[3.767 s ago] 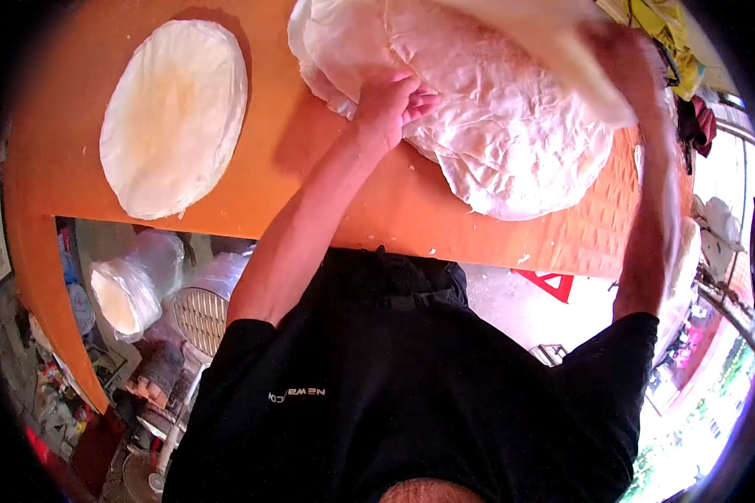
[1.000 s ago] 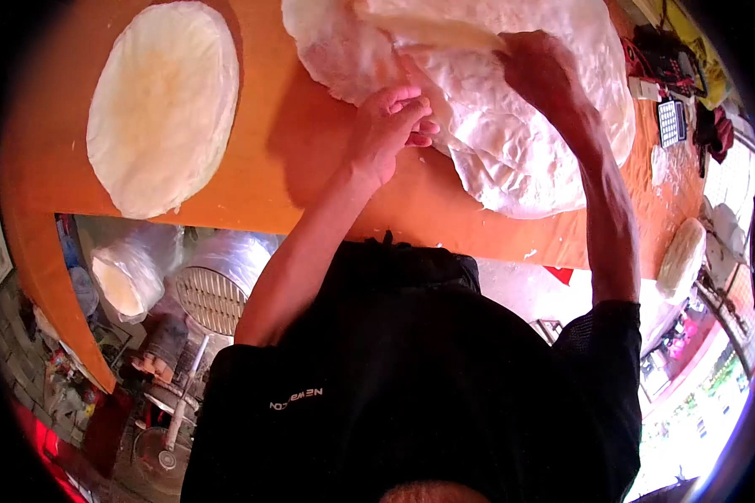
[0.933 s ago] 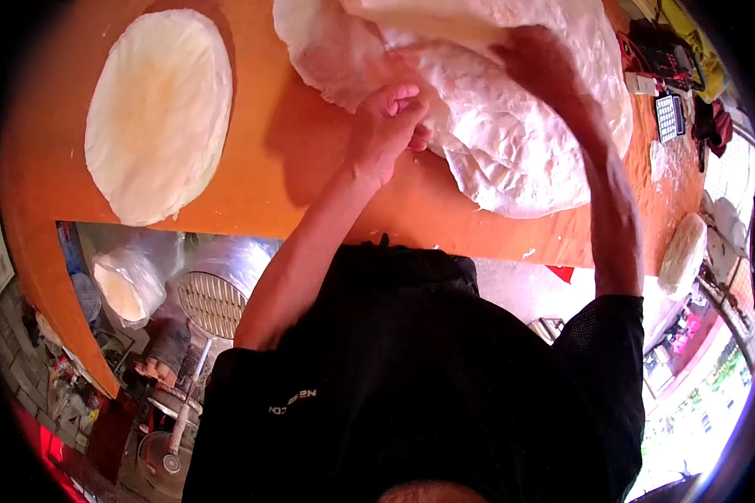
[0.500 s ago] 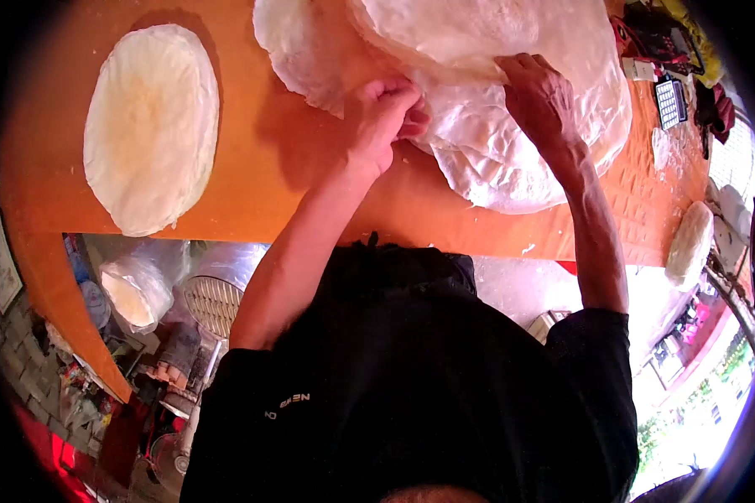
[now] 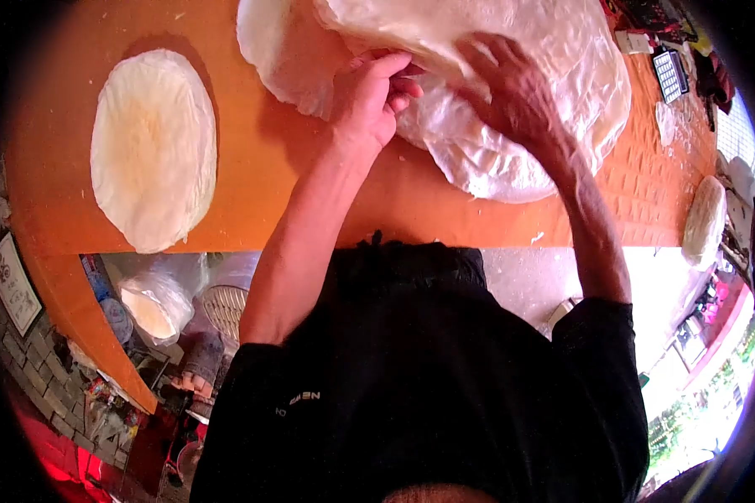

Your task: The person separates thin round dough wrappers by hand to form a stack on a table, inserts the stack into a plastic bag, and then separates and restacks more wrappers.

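Observation:
Several thin, pale, wrinkled sheets (image 5: 554, 92) overlap on the orange table (image 5: 252, 184) at the upper middle. My left hand (image 5: 373, 94) is at their near left edge with its fingers curled together; what they hold, if anything, is hidden. My right hand (image 5: 507, 92) lies on the upper sheets, palm down, with its fingers spread and slightly blurred. At the left of the table rests an oval stack of pale sheets (image 5: 153, 151), apart from both hands.
A calculator (image 5: 669, 75) and a small white box (image 5: 634, 42) are at the right end of the table. Beneath the left part are a plastic-wrapped bundle (image 5: 155, 306) and a metal grille (image 5: 226, 310). Another wrapped pale bundle (image 5: 705, 222) stands beyond the right edge.
The upper sheet, earlier lifted by my right hand, now lies over the pile. My right hand has opened and spread on it. My left hand stays near the pile's left edge.

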The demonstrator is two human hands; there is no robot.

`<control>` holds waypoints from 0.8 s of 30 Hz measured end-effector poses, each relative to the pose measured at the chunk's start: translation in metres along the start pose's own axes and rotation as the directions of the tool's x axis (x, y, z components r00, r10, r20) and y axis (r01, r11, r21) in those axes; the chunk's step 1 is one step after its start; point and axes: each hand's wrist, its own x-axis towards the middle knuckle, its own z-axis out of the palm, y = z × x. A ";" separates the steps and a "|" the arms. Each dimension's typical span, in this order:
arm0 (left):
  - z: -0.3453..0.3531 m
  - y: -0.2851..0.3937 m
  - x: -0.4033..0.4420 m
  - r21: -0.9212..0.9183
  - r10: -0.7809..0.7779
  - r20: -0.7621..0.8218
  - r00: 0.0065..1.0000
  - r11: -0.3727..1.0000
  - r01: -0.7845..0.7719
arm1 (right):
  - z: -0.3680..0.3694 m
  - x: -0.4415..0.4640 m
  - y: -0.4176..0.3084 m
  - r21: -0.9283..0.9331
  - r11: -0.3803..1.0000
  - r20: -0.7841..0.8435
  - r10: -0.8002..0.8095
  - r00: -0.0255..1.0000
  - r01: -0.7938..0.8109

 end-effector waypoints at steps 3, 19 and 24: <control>0.012 0.013 -0.005 -0.052 0.049 0.121 0.991 0.998 -0.043 | 0.010 -0.003 -0.001 0.003 1.000 -0.131 -0.007 0.991 0.008; -0.033 -0.017 -0.048 0.215 0.060 -0.151 0.987 0.976 -0.027 | -0.067 0.014 0.002 -0.417 0.908 0.089 0.096 0.991 -0.050; -0.044 -0.025 -0.029 0.066 0.014 -0.147 0.989 0.998 -0.004 | -0.020 0.001 -0.009 -0.143 0.982 0.256 0.161 0.953 -0.127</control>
